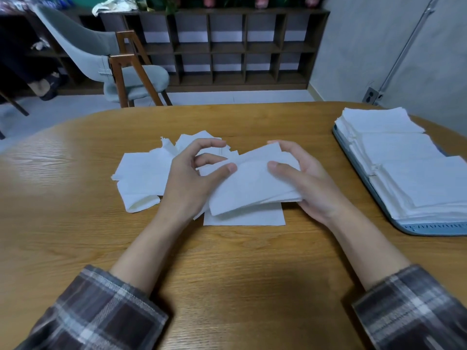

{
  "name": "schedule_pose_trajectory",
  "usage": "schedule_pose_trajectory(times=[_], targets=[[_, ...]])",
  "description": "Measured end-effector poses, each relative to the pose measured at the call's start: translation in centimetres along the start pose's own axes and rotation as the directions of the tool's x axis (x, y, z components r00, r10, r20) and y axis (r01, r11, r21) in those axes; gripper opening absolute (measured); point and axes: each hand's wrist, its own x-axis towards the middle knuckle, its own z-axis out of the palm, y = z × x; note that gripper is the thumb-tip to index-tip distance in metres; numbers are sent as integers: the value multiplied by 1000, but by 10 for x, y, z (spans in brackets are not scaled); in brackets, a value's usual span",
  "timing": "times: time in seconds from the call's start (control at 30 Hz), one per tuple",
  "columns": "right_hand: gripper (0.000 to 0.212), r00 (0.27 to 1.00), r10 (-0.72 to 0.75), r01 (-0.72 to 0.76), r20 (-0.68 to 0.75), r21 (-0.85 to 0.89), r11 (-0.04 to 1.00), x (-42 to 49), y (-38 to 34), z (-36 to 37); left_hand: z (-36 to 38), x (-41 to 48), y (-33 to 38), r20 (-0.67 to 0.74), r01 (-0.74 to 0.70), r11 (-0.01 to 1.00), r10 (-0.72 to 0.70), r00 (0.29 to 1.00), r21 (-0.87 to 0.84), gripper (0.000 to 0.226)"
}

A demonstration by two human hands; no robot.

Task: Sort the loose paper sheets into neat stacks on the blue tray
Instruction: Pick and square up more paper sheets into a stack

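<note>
Right hand (303, 183) grips a folded sheet (252, 188) over the loose pile (141, 170), left hand (192, 180) pinching its left end. Neat stacks (404, 173) fill the blue tray (429, 229) at right. Wooden table (227, 261), grey chair (96, 51) and cubby shelf (227, 46) beyond.

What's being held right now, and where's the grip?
A folded paper sheet: right hand grips its right end, left hand pinches its left edge.

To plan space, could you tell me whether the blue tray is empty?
Not empty: white paper stacks cover most of the tray.
</note>
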Motion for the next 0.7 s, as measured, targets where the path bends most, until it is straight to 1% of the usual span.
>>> schedule_pose_trajectory(times=[0.07, 0.17, 0.33, 0.43, 0.6, 0.67, 0.7], targets=[[51, 999, -29, 30, 40, -44, 999, -1, 1, 2, 2, -1, 0, 42, -6, 999, 4, 999, 38, 36], [61, 996, -52, 56, 74, -60, 997, -1, 3, 4, 4, -1, 0, 56, -25, 997, 21, 998, 69, 36], [67, 994, -40, 47, 97, -73, 996, -2, 2, 4, 6, -2, 0, 35, -62, 989, 58, 998, 137, 33], [65, 994, -60, 70, 91, -111, 991, -2, 3, 5, 8, -2, 0, 22, -72, 984, 70, 997, 162, 32], [65, 992, -77, 87, 101, -97, 992, -3, 2, 5, 7, -1, -8, 15, -55, 983, 53, 998, 175, 28], [68, 990, -98, 102, 97, -37, 994, -3, 0, 4, 8, -2, -7, 37, -26, 980, 19, 999, 196, 30], [69, 991, -103, 102, 89, 14, 995, -3, -2, 4, 8, -3, -5, 56, 2, 985, -11, 998, 173, 32]])
